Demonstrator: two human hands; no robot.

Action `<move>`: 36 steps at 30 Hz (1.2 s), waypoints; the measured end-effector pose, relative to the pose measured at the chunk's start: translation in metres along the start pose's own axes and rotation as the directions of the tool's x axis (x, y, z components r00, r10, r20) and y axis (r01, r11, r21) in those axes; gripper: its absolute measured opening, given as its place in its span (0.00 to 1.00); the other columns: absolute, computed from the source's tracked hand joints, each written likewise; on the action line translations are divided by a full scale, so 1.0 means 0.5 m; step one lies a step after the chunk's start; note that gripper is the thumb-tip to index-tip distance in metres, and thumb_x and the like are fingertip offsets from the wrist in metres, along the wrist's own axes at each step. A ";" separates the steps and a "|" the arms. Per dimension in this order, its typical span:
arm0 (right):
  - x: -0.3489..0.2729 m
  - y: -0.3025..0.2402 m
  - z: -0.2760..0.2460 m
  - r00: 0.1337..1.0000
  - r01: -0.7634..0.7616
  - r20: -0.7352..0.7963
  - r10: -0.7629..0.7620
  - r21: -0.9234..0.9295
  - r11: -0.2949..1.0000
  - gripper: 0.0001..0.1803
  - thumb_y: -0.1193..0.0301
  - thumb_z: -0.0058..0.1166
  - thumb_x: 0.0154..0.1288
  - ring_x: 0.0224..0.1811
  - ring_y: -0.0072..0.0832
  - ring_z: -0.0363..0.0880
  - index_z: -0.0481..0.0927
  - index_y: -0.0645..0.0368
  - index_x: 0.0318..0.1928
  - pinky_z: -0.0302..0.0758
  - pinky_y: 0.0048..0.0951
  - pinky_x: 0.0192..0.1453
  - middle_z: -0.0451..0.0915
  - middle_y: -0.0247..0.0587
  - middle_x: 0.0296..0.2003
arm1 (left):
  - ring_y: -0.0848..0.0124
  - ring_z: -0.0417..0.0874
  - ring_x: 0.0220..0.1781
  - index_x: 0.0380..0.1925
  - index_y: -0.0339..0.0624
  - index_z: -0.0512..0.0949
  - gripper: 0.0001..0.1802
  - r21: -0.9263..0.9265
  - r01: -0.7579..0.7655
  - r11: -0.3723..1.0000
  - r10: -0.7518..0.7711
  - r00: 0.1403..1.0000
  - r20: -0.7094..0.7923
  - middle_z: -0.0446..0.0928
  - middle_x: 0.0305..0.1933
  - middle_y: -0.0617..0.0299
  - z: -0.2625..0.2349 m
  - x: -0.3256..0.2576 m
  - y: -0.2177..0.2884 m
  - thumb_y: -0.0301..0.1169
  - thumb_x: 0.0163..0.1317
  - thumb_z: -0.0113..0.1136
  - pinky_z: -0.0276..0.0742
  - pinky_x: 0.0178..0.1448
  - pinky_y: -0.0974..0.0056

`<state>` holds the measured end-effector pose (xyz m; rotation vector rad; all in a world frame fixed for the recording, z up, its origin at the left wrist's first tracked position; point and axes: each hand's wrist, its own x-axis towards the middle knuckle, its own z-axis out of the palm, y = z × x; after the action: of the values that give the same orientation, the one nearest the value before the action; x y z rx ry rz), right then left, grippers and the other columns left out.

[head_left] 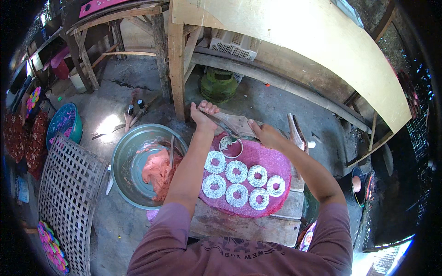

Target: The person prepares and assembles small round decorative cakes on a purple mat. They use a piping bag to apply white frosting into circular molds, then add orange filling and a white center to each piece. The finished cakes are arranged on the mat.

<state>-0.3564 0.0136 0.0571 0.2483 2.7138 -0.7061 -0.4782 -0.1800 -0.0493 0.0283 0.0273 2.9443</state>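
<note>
My left hand [205,115] and my right hand [267,135] are closed on opposite ends of a wooden hand press [238,124], held over a pink mat [251,154]. Just beneath the press, a thin pale hoop [231,146] has whitish strands inside it. Several white, lacy dough rings [236,171] lie in two rows on the near part of the mat. To the left of my left forearm stands a grey-green basin [120,168]. Salmon-pink dough [157,170] fills part of it, with a stick [172,151] standing in the dough.
The mat rests on a wooden bench [244,228]. A woven bamboo tray [69,202] and a teal tub [64,124] are at the left, beside dark red patterned cloth [34,142]. Ahead are a wooden post [176,69], a green gas cylinder [216,87] and a pale board [299,39].
</note>
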 end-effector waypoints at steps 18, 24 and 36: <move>-0.034 0.036 0.079 0.996 0.059 -0.076 -0.052 0.092 0.994 0.49 0.35 0.27 0.67 0.31 0.54 0.78 0.77 0.74 0.22 0.71 0.47 0.44 0.75 0.65 0.21 | 0.72 0.54 0.13 0.14 0.52 0.60 0.24 0.195 -0.026 0.980 0.076 0.964 -0.256 0.53 0.10 0.71 0.057 -0.067 0.006 0.51 0.64 0.30 0.56 0.23 0.64; -0.001 0.020 0.064 0.972 0.146 -0.190 -0.138 0.028 0.989 0.46 0.39 0.28 0.69 0.35 0.61 0.77 0.78 0.75 0.25 0.70 0.50 0.49 0.76 0.70 0.25 | 0.73 0.53 0.12 0.14 0.51 0.59 0.22 0.204 -0.047 0.978 0.092 0.971 -0.220 0.52 0.10 0.70 0.077 -0.029 0.010 0.49 0.63 0.31 0.54 0.22 0.65; 0.012 0.058 0.002 0.895 -0.156 0.358 -0.268 0.812 0.563 0.48 0.26 0.32 0.59 0.23 0.30 0.78 0.75 0.59 0.53 0.77 0.32 0.31 0.81 0.49 0.32 | 0.75 0.54 0.11 0.14 0.53 0.61 0.22 -0.087 0.126 0.988 -0.115 0.986 0.120 0.53 0.10 0.72 0.039 0.023 0.010 0.47 0.64 0.34 0.54 0.20 0.67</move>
<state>-0.3546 0.0387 0.0413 0.1664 1.7547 -1.7996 -0.4902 -0.1824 -0.0295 0.1764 -0.1225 2.8139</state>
